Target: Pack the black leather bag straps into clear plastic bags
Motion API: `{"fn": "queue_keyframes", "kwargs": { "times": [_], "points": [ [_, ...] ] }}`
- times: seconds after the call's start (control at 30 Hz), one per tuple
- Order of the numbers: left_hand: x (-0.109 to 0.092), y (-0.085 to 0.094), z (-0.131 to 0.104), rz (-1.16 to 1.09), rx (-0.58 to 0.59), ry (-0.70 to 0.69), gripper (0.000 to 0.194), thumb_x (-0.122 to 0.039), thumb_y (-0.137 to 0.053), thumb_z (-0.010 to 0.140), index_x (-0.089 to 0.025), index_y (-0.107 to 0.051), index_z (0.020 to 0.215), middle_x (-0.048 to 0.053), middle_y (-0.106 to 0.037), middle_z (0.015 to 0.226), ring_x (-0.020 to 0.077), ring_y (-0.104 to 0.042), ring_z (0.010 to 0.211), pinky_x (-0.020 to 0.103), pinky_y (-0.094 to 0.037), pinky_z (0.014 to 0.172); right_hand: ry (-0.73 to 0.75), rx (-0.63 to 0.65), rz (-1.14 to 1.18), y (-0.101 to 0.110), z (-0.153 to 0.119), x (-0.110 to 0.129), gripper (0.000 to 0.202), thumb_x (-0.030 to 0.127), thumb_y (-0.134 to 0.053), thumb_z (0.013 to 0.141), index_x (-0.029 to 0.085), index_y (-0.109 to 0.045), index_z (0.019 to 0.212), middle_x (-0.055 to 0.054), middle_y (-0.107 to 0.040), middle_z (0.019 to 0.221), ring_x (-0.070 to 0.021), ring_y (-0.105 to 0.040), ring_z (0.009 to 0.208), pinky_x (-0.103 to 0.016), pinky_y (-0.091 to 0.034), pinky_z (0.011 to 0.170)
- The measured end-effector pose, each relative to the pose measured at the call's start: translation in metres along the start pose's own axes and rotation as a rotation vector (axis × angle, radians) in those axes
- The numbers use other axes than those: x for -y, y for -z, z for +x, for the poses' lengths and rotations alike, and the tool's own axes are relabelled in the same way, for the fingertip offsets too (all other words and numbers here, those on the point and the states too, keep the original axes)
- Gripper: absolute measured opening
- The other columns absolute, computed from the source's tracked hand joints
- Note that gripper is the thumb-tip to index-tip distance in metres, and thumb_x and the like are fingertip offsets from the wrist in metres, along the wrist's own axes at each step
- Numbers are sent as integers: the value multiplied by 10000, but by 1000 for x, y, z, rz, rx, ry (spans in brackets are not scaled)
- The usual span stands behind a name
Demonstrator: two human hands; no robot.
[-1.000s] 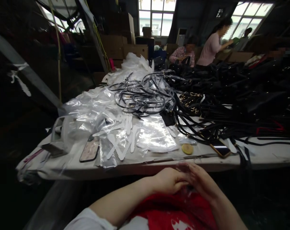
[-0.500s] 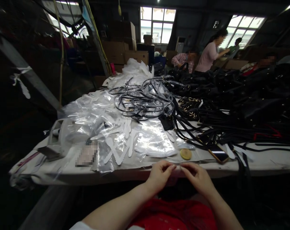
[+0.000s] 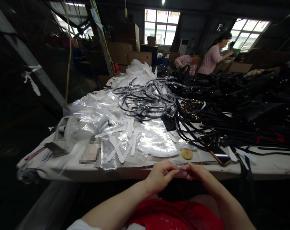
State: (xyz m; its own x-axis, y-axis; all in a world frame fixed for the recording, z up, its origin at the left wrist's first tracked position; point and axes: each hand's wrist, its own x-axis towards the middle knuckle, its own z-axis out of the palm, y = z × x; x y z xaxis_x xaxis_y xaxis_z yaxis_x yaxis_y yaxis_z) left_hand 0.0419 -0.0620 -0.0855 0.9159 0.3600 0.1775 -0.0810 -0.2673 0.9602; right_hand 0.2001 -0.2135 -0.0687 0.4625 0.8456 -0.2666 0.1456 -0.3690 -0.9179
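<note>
At the table's front edge, my left hand (image 3: 160, 175) is closed, thumb and fingers pinching a thin piece of clear plastic (image 3: 180, 172). My right hand (image 3: 199, 175) grips the same plastic from the other side, its fingers curled and partly hidden. Whether the plastic is a bag or a loose sheet I cannot tell. Just beyond the hands lie a round yellow disc (image 3: 187, 154) and a phone (image 3: 220, 156). A flat stack of clear plastic bags (image 3: 156, 140) rests behind them, with white serrated plastic strips (image 3: 122, 153) to its left.
Black straps in clear wrap (image 3: 145, 102) are heaped mid-table. Black straps with gold clasps (image 3: 192, 110) and black bags (image 3: 260, 92) cover the right side. A tape dispenser (image 3: 60, 137) stands at the left. Co-workers, one in a pink top (image 3: 210, 60), are at the back.
My hands have turned, the right one more side-on, and clear plastic now shows between them. The view has shifted slightly left. A co-worker in pink has raised their arms a little.
</note>
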Motion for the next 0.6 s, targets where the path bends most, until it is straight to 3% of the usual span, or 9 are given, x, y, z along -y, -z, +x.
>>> {"fn": "queue_keyframes", "kwargs": {
  "times": [0.07, 0.2, 0.3, 0.43, 0.6],
  "points": [
    [-3, 2, 0, 25, 56, -27, 205, -287, -605, 899, -163, -768, 918, 71, -738, 874, 174, -655, 805, 265, -498, 785, -31, 5, 100, -7, -3, 7, 522, 653, -592, 818, 164, -752, 732, -39, -668, 642, -193, -588, 619, -316, -481, 616],
    [-6, 6, 0, 60, 112, -20, 192, -282, -617, 885, -165, -763, 844, 68, -731, 848, 172, -651, 789, 253, -505, 760, -17, -225, 187, -15, -3, 10, 422, 580, -778, 676, 171, -777, 778, -35, -683, 683, -177, -562, 615, -282, -448, 576],
    [-3, 11, -1, 72, 132, -18, 173, -260, -619, 877, -160, -757, 845, 67, -728, 847, 163, -648, 778, 235, -498, 742, -1, -259, 184, -15, -3, 11, 361, 536, -798, 671, 179, -773, 722, -13, -644, 607, -158, -529, 580, -264, -423, 551],
    [0, 16, -4, 92, 154, 1, 157, -238, -619, 862, -153, -751, 848, 59, -720, 813, 155, -639, 745, 224, -485, 706, 50, -310, 194, -16, -4, 12, 322, 495, -828, 639, 186, -746, 679, -23, -674, 661, -184, -578, 654, -280, -464, 630],
    [-5, 15, -5, 85, 106, 34, 177, -274, -649, 837, -150, -756, 906, 59, -731, 846, 161, -639, 755, 228, -474, 696, 105, -268, 227, -25, -3, 12, 330, 472, -810, 676, 190, -645, 629, 16, -579, 596, -148, -520, 575, -252, -443, 554]
  ]
}}
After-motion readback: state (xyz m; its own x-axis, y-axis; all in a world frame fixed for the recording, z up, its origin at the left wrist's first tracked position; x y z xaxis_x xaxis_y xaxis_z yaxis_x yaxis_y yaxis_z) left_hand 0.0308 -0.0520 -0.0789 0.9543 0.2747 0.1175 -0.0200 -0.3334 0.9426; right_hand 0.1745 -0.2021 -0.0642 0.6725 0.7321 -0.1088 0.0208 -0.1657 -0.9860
